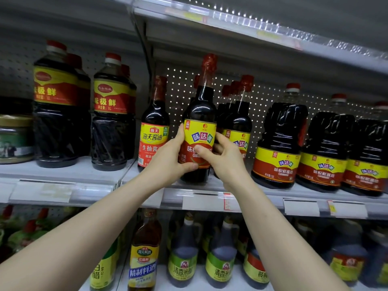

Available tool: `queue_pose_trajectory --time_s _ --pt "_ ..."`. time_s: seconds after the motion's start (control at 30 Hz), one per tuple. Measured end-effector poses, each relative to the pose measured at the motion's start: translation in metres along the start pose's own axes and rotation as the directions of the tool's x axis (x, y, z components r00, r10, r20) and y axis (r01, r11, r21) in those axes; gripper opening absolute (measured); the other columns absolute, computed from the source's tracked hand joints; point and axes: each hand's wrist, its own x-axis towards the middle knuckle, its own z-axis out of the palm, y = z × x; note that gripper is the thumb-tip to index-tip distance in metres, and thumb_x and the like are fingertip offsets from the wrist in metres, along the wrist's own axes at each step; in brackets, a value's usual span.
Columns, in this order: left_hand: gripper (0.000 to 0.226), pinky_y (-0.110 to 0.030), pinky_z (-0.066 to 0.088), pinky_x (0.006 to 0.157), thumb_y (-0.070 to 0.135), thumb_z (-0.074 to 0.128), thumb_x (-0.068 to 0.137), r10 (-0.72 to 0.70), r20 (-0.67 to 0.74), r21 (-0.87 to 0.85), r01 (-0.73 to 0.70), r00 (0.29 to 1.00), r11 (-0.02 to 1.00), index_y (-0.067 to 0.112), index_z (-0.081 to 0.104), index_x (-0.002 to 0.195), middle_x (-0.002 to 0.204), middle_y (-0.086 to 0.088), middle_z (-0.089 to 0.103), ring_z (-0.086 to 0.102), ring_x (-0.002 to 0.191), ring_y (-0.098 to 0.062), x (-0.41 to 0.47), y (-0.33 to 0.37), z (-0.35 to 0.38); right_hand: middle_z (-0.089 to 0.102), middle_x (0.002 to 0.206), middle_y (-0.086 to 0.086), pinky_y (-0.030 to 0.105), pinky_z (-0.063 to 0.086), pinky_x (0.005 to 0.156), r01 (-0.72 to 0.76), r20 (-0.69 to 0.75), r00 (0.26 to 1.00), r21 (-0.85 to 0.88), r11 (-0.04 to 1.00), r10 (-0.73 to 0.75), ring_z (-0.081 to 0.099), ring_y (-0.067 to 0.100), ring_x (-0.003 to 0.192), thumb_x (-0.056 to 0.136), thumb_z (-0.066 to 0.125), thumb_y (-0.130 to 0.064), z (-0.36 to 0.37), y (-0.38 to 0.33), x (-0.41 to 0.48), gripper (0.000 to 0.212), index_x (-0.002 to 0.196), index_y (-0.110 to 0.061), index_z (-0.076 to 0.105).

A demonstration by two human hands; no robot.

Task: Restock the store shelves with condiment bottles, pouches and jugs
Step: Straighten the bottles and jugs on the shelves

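A dark soy sauce bottle [201, 114] with a red foil cap and a yellow-and-red label stands upright at the front edge of the middle shelf [262, 192]. My left hand [168, 158] grips its lower left side, thumb across the label's bottom. My right hand [225, 156] grips its right side, thumb on the label front. Matching bottles [239, 120] stand right behind and beside it. A different red-labelled soy bottle [154, 127] stands close on its left.
Large dark jugs [279, 143] fill the shelf to the right. Tall one-litre bottles [111, 114] and a jar [15, 139] stand to the left. The shelf below holds vinegar jugs [182, 257] and a cooking wine bottle [144, 253]. Another shelf [252, 30] hangs overhead.
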Motion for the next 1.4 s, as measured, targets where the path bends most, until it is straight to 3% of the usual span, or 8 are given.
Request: queue_pose_trajectory --time_s 0.13,0.3,0.43,0.6,0.8,1.13,1.4 --pt "0.111 -0.036 0.048 0.104 0.023 0.078 0.083 -0.006 0.001 0.002 0.006 1.000 1.000 0.030 -0.002 0.159 0.145 0.003 0.048 0.051 0.125 -0.012 0.004 -0.004 0.001 0.068 0.116 -0.011 0.043 0.057 0.096 -0.014 0.010 1.000 -0.015 1.000 0.014 0.064 0.009 0.111 0.088 0.077 -0.028 0.000 0.001 0.005 0.041 0.121 -0.037 0.055" --pt "0.111 -0.043 0.046 0.107 0.022 0.078 0.083 -0.016 0.015 0.031 0.016 1.000 0.999 0.026 -0.004 0.159 0.148 0.000 0.045 0.048 0.131 -0.018 0.002 -0.010 0.006 0.068 0.124 -0.004 0.045 0.055 0.099 -0.049 0.018 0.999 -0.023 0.999 0.050 0.064 0.013 0.116 0.089 0.077 -0.026 0.005 0.009 0.003 0.050 0.134 -0.028 0.055" --pt "0.111 -0.043 0.047 0.106 0.023 0.078 0.084 0.002 0.011 0.039 -0.003 1.000 0.999 0.027 -0.003 0.159 0.146 0.000 0.047 0.050 0.130 -0.017 0.001 -0.012 0.007 0.068 0.121 -0.007 0.044 0.056 0.099 -0.047 0.017 0.999 -0.027 0.999 0.048 0.064 0.010 0.114 0.089 0.076 -0.026 0.004 0.012 0.002 0.043 0.125 -0.034 0.054" --pt "0.109 -0.042 0.048 0.106 0.021 0.077 0.084 0.000 0.034 -0.010 0.001 0.999 1.000 0.030 -0.003 0.158 0.146 0.001 0.048 0.051 0.128 -0.015 0.000 -0.012 0.008 0.066 0.129 -0.003 0.045 0.055 0.100 -0.052 -0.010 0.999 -0.053 0.997 0.052 0.063 0.014 0.119 0.089 0.076 -0.029 0.002 0.012 -0.001 0.061 0.143 -0.022 0.050" --pt "0.107 -0.041 0.047 0.107 0.020 0.076 0.085 0.014 0.040 -0.025 -0.013 0.999 1.000 0.032 -0.001 0.158 0.146 0.003 0.049 0.051 0.128 -0.012 0.000 -0.012 0.007 0.065 0.123 -0.011 0.043 0.054 0.101 -0.027 0.025 0.999 -0.083 0.996 0.029 0.061 0.009 0.116 0.090 0.075 -0.027 0.000 0.014 -0.002 0.050 0.132 -0.035 0.050" --pt "0.108 -0.036 0.045 0.109 0.018 0.075 0.086 -0.003 0.060 -0.024 0.004 0.998 1.000 0.030 -0.004 0.158 0.147 0.001 0.047 0.049 0.131 -0.014 0.009 -0.017 0.010 0.064 0.129 -0.006 0.046 0.051 0.104 -0.034 0.095 0.994 -0.132 0.991 0.047 0.061 0.014 0.119 0.095 0.068 -0.026 0.002 0.022 0.010 0.055 0.144 -0.029 0.044" --pt "0.108 -0.043 0.043 0.111 0.017 0.073 0.088 -0.051 0.090 -0.008 0.052 0.995 0.999 0.029 -0.009 0.158 0.148 -0.004 0.045 0.048 0.133 -0.018 0.023 -0.020 0.014 0.061 0.133 -0.004 0.047 0.050 0.105 -0.056 0.100 0.992 -0.157 0.986 0.073 0.059 0.016 0.123 0.096 0.067 -0.027 0.006 0.031 0.026 0.060 0.149 -0.029 0.038"
